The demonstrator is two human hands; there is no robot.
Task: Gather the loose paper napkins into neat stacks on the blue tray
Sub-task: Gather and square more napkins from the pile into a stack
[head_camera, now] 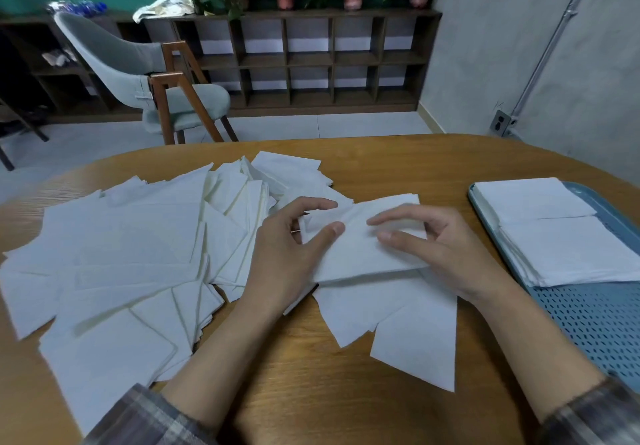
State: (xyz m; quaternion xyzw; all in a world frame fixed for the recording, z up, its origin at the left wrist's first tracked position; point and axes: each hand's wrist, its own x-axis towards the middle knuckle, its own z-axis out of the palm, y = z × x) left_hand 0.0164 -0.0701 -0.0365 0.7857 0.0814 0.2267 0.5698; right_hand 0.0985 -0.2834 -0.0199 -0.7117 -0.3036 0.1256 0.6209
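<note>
While our left hand (287, 254) and right hand (450, 257) pinch the napkin bundle (360, 257), we should square its edges before stacking.

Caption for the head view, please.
Left hand and right hand hold a napkin bundle; loose pile left, two stacks on blue tray.

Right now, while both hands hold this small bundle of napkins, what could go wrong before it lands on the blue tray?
1. The bundle is held at its two ends by the left hand and right hand; sheets may slip out.
2. Loose napkins lie right under it and could be dragged along.
3. The near stack on the blue tray already fans at its edge; a careless drop may shift it.
</note>
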